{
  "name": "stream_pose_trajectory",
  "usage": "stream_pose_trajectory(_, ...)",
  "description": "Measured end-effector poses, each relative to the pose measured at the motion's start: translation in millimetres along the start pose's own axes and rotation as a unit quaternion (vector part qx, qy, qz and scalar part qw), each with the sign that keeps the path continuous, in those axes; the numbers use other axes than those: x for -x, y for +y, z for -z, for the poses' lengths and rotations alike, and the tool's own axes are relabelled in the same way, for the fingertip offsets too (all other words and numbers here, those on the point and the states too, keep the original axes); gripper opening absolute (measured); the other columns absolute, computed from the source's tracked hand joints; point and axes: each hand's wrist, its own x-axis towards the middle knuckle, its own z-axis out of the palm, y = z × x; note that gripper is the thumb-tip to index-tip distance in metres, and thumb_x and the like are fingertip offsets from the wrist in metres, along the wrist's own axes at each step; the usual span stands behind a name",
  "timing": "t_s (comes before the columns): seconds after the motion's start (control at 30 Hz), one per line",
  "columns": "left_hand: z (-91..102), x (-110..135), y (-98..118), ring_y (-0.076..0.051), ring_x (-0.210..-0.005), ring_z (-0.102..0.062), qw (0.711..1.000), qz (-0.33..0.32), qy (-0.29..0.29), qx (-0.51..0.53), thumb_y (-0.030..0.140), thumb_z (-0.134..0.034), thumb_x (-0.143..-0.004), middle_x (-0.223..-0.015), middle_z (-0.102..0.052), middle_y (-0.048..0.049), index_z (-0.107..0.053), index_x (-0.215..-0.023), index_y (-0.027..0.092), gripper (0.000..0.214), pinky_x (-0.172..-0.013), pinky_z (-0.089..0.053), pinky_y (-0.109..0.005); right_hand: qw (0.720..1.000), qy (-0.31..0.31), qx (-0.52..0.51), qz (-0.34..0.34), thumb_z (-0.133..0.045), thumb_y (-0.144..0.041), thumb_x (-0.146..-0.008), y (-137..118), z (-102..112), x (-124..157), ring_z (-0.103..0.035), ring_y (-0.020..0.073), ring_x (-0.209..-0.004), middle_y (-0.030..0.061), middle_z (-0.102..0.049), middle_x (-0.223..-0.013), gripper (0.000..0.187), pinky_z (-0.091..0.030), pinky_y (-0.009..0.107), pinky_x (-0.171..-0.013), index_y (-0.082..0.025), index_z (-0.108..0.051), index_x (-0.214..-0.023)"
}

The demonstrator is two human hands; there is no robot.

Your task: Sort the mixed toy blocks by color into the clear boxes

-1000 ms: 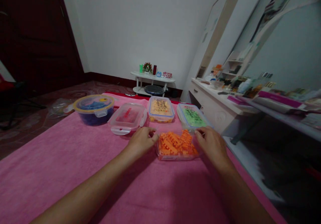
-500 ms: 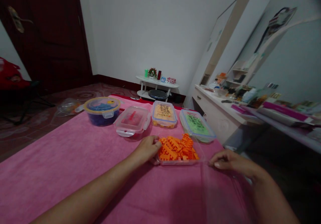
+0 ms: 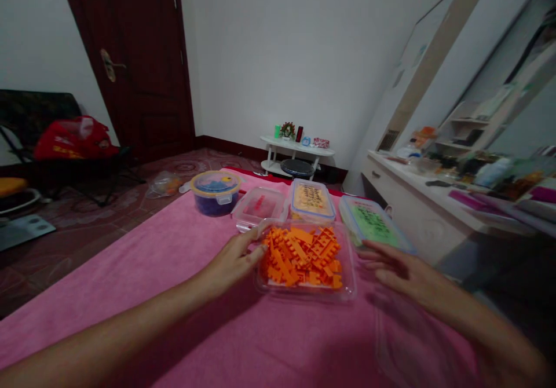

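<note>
A clear plastic container (image 3: 348, 260) filled with orange toy building bricks (image 3: 299, 255) is in front of me, without a lid on it. My left hand (image 3: 243, 255) grips its left rim, thumb over the near side of the edge. Just right of the container, my right hand (image 3: 397, 269) is open, fingers stretched toward the container and apart from it, slightly blurred. Beneath that hand a transparent lid (image 3: 417, 341) lies on the pink cloth (image 3: 208, 324), its outline faint.
Behind stand a round tub with blue contents (image 3: 216, 194), a box with red contents (image 3: 260, 205), a yellow box (image 3: 311, 200) and a green box (image 3: 373, 223), all lidded. A cluttered white dresser (image 3: 417, 174) borders the right side.
The container now appears nearer and more tipped toward me, with my left hand still on its rim. My right hand has risen from the lid and opened. The view has turned left.
</note>
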Motion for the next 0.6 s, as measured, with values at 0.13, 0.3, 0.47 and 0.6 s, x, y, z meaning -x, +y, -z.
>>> stream_pose_trajectory(0.13, -19.6, -6.2, -25.2, -0.025, -0.117, -0.052, 0.996, -0.051, 0.033, 0.06, 0.028, -0.05, -0.086, -0.129, -0.057, -0.0097, -0.037, -0.141, 0.021, 0.057, -0.1, -0.041, -0.043, 0.994, -0.044, -0.072, 0.063, -0.071, -0.049, -0.068, -24.0, -54.8, -3.9, -0.045, 0.0284, -0.126, 0.0144, -0.043, -0.141, 0.082, -0.042, 0.044, -0.101, -0.022, -0.039, -0.138)
stream_pose_trajectory(0.3, -40.7, -15.4, -53.8, -0.025, -0.134, -0.034, 0.991, -0.105, 0.036, 0.076, 0.023, -0.048, -0.087, -0.142, -0.044, -0.0059, -0.027, -0.145, 0.023, 0.062, -0.112, -0.025, -0.046, 0.982, -0.047, -0.155, 0.092, -0.077, -0.038, -0.064, -10.1, -73.7, -12.8, -0.054, 0.0293, -0.118, 0.014, -0.055, -0.13, 0.067, -0.045, 0.044, -0.097, -0.021, -0.048, -0.123)
stream_pose_trajectory(0.47, -39.3, -16.2, -71.5, -0.025, -0.136, -0.031, 0.99, -0.141, 0.016, -0.027, 0.012, -0.05, -0.081, -0.148, -0.034, -0.006, -0.02, -0.147, 0.025, 0.075, -0.113, -0.021, -0.046, 0.989, -0.014, -0.12, 0.082, -0.079, -0.029, -0.061, 5.7, -75.3, -18.7, -0.062, 0.0277, -0.106, 0.0136, -0.059, -0.121, 0.069, -0.054, 0.04, -0.085, -0.023, -0.041, -0.119)
stream_pose_trajectory(0.6, -41.3, -15.2, -73.4, -0.026, -0.133, -0.036, 0.987, -0.157, 0.007, -0.028, 0.004, -0.052, -0.073, -0.147, -0.036, -0.0075, -0.009, -0.149, 0.025, 0.089, -0.111, -0.027, -0.045, 0.988, 0.05, 0.013, 0.149, -0.075, -0.031, -0.064, 4.2, -70.6, -20.0, -0.061, 0.0268, -0.105, 0.0138, -0.055, -0.124, 0.069, -0.055, 0.038, -0.082, -0.024, -0.04, -0.123)
